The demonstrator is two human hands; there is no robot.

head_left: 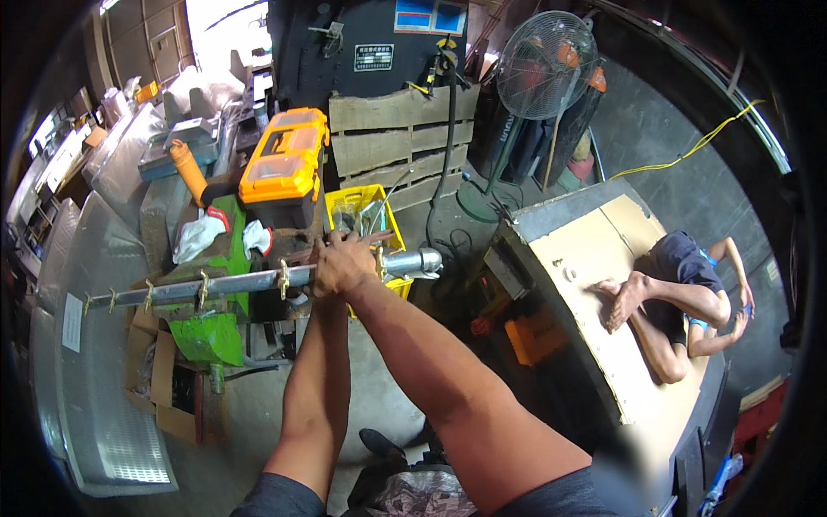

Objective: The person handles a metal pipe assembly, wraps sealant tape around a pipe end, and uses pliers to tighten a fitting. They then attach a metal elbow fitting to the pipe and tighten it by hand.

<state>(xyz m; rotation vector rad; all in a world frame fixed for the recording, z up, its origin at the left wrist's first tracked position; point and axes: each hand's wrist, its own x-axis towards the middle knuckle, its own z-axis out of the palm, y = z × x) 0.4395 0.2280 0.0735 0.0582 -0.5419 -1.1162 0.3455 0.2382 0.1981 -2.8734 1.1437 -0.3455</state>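
A long grey metal pipe (244, 284) runs across in front of me, carrying several brass-coloured fittings (284, 279) along its length and a rounded metal end (424, 260) at the right. My right hand (346, 258) is closed over the pipe between two fittings. Pressed close beside and partly under it is my left hand (324, 281), its fingers mostly hidden. A thin reddish-brown bar (301, 257) shows just beyond the pipe by my fingers; whether a hand holds it is unclear. Below the pipe stands green metal equipment (207, 339).
A yellow crate (355, 196) of metal parts stands beyond my hands, with an orange-lidded toolbox (284, 159) and white gloves (202, 237) left of it. A person (689, 293) lies on a cardboard-covered bench (594, 246) at right. Farther back is a standing fan (547, 65).
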